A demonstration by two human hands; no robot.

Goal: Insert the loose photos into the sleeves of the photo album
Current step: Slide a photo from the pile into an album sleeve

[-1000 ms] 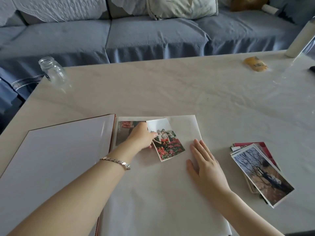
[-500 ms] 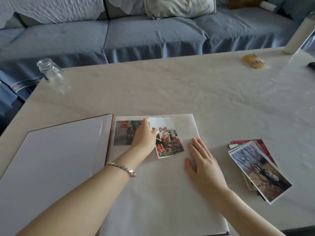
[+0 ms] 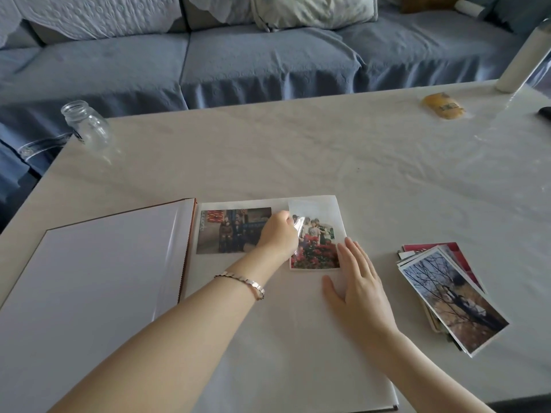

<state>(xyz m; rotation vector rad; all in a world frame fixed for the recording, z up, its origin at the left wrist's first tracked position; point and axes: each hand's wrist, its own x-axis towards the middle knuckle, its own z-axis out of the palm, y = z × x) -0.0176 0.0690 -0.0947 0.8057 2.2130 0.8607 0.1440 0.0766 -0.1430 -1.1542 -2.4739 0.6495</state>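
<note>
Photo: lies on the far right corner of the album page, beside another print.
Change: tilted a second ago, now square and further right; looks nearly placed.
Left hand: curled, pinching its left edge.
Right hand: flat, touching its right edge.
Unclear: glare hides any covering film.

Photo album lying open, dark group photo sitting on its right page, flower photo lying upright just beside it, loose photos lying stacked right of the album.
</note>
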